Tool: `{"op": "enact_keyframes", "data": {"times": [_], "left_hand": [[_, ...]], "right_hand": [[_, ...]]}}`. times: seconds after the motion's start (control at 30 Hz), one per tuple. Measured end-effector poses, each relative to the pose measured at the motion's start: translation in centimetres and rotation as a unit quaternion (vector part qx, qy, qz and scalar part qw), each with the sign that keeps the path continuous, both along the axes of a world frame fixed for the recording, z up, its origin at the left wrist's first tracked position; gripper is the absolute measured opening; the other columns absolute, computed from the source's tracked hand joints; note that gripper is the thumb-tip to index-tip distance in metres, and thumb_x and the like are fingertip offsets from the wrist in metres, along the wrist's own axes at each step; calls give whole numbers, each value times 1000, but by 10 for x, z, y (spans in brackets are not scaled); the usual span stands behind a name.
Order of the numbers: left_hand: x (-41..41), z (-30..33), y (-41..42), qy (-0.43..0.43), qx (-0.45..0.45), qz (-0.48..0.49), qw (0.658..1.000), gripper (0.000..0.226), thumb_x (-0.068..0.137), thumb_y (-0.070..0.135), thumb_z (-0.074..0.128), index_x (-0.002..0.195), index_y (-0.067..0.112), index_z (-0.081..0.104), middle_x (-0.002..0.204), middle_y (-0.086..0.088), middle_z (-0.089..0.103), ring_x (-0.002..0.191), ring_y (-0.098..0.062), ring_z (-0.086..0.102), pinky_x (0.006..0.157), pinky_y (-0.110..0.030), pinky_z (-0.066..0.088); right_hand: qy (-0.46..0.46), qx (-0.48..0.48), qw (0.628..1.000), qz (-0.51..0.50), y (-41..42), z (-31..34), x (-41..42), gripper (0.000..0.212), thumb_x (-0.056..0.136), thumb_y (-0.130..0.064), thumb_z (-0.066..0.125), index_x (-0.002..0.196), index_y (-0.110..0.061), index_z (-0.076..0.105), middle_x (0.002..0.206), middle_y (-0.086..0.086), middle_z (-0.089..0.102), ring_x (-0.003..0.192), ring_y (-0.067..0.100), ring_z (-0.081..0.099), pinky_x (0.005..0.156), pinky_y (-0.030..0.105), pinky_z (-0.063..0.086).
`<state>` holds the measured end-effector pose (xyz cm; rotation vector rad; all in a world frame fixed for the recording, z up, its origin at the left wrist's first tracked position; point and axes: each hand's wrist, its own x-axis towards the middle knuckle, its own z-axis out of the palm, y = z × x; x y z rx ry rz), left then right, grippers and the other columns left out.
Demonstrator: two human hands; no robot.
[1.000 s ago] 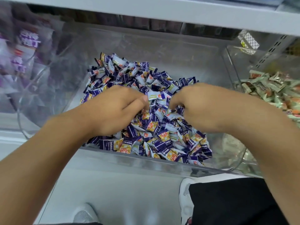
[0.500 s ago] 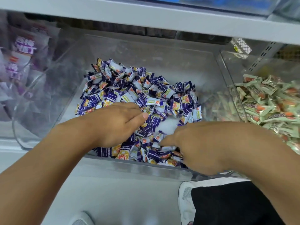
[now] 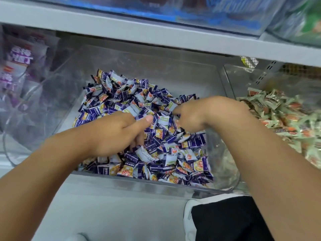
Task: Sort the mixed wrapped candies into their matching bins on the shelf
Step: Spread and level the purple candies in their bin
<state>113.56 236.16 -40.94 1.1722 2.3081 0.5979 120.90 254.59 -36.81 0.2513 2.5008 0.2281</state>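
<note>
Down low, both hands dig into the purple candies (image 3: 175,153) heaped in the clear middle bin (image 3: 156,70). Left hand (image 3: 114,134) curls into them; right hand (image 3: 196,115) too, grip unclear. Green candies (image 3: 284,115) fill the bin alongside.

Left hand (image 3: 111,134) and right hand (image 3: 196,115) buried in purple wrapped candies (image 3: 156,153), clear bin (image 3: 156,70), green candies (image 3: 286,119) right of the hands
</note>
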Motion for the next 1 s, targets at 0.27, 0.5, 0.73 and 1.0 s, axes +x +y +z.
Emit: {"op": "enact_keyframes", "data": {"times": [0.27, 0.5, 0.73, 1.0], "left_hand": [[5, -5, 14, 60, 85, -32, 994, 60, 100, 54, 13, 137, 29, 54, 141, 17, 47, 129, 4, 36, 97, 4, 17], [2, -2, 17, -17, -82, -44, 996, 87, 84, 72, -4, 129, 35, 62, 154, 14, 34, 144, -5, 21, 119, -31, 12], [2, 14, 7, -9, -113, 32, 993, 90, 83, 74, -2, 106, 31, 73, 139, 7, 55, 120, -11, 48, 101, -29, 28], [-1, 14, -13, -79, -37, 72, 994, 87, 80, 78, 2, 95, 35, 76, 124, 18, 57, 118, -6, 49, 111, -34, 32]], "right_hand": [[-107, -52, 990, 75, -26, 4, 27, 46, 99, -7, 33, 143, -6, 46, 135, 12, 54, 90, 19, 57, 51, 18, 43], [-92, -111, 989, 42, -40, 15, 56, 39, 97, -4, 36, 126, -12, 60, 110, 4, 61, 86, 21, 55, 58, 29, 41], [51, -73, 995, -42, -8, 18, 14, 54, 95, 0, 34, 147, -14, 42, 150, 10, 44, 126, 29, 50, 94, 33, 49], [-120, -130, 984, 5, -20, 5, 12, 73, 93, 6, 28, 154, -33, 29, 157, 1, 33, 134, 29, 42, 103, 35, 45]]}}
